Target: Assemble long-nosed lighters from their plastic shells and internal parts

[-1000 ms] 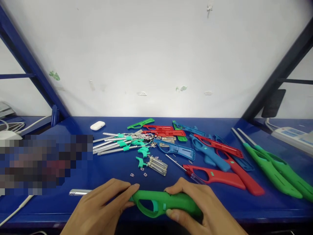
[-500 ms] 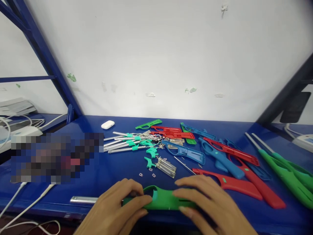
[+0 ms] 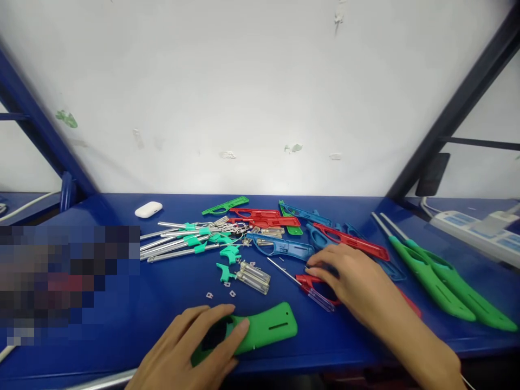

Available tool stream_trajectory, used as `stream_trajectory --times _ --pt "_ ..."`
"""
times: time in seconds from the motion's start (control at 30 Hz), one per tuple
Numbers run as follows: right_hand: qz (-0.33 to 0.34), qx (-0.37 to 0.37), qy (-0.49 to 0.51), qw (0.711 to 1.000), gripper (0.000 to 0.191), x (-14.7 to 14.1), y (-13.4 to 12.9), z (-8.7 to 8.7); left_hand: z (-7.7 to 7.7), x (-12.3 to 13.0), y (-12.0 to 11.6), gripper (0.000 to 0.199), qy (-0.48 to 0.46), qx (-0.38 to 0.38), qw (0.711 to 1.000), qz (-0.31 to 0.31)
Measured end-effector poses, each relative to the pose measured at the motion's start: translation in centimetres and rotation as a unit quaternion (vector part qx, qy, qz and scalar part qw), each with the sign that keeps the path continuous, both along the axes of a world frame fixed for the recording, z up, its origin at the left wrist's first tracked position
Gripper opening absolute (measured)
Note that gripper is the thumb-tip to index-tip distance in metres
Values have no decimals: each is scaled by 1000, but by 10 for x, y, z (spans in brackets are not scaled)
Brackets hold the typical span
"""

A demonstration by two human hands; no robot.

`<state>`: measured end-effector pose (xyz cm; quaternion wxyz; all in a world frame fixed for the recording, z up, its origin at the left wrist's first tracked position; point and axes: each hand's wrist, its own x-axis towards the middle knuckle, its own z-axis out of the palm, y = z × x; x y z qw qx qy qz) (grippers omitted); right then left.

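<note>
My left hand is wrapped round a green lighter body at the table's front edge. A silver tube sticks out to its left. My right hand is over the red handle shells, its thumb and fingertips pinched together; whatever they hold is too small to name. Just left of that hand lies a screwdriver with a clear purple handle and a thin shaft. Clear fuel tanks and teal triggers lie in the middle.
Silver tubes with wires lie at the back left near a white case. Blue shells and red shells are spread behind my right hand. Two green lighters lie right. A power strip stands beyond.
My right hand has let go of the green body and moved right, to the red shells. My left hand still holds the body. The view has turned right.
</note>
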<state>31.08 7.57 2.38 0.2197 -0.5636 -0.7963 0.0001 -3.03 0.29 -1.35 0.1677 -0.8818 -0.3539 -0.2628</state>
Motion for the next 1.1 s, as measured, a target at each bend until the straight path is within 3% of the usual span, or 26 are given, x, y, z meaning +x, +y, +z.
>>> stream_trajectory --times 0.2,0.27,0.4,0.73,1.1 --pt "-8 -37 -2 999 20 -8 5 1 1 -7 3 43 -9 36 999 -12" --pt "-9 -42 6 999 21 -10 4 2 4 -10 2 47 17 12 1000 -13" --pt "-3 -50 31 998 20 -10 2 5 6 -8 0 38 -2 12 1000 4" --pt "4 -66 112 992 16 -11 -3 6 0 -4 0 42 -19 -3 1000 16" --pt "12 -67 108 992 12 -6 -2 6 -4 -4 1 37 -30 -10 999 18"
